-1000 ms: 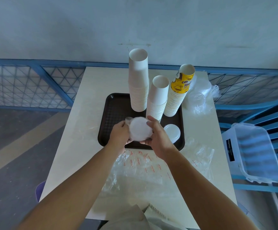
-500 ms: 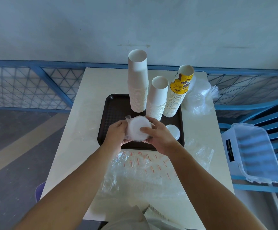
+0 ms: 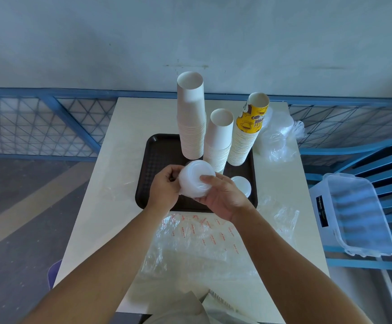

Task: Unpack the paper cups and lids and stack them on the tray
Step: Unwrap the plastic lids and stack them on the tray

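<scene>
Rolled from flat-faced to side-on since a second earlier, and raised slightly toward the cups: stack of lids (image 3: 196,178). Gripped at its left end by left hand (image 3: 164,190), fingers curled round the rim. Gripped at its right end by right hand (image 3: 223,197), thumb laid across the top, fingers wrapped beneath. Held in the air just above the near half of tray (image 3: 153,174), touching neither tray nor cups. Noted upright on the tray's far half: tall white cup stack (image 3: 191,127), shorter white cup stack (image 3: 219,141), and yellow-topped cup stack (image 3: 246,136), leaning right. Noted at the tray's near right corner: single lid (image 3: 241,185), lying flat, partly hidden behind the right hand. Spread on table (image 3: 125,136) nearer the person: emptied clear wrapping (image 3: 202,242) with red print. Left off the tray at the table's far right corner: clear bag (image 3: 279,136), seemingly with more lids inside. Could not tell whether a thin sleeve covered the held stack. Step judged in hand: freeing or squaring up lids before setting them down, cups apparently done. Next move judged to call for lowering the stack flat beside the single lid, rims level, well clear of the leaning cups.
</scene>
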